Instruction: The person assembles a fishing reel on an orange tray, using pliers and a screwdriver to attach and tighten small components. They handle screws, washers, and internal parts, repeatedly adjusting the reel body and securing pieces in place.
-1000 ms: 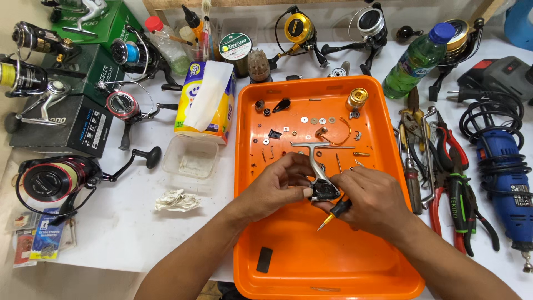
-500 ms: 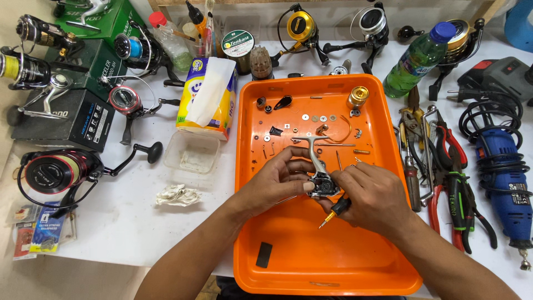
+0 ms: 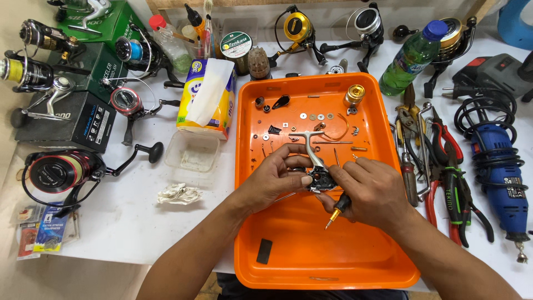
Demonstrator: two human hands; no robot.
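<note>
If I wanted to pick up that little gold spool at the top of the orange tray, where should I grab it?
Pinch the gold spool around its round sides, coming straight down from above. It appears to stand upright on the orange tray, with open floor around it; small washers lie to its left.

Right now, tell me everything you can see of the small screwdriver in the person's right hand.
The small screwdriver with a black handle and yellow collar lies tucked under the fingers of the right hand, which hide most of the handle. Its short metal tip points down and to the left, free in the air over the bare floor of the orange plastic tray. It is not on any screw. The same hand's fingertips also meet the dark fishing reel body with a silver stem, which the left hand steadies.
</note>
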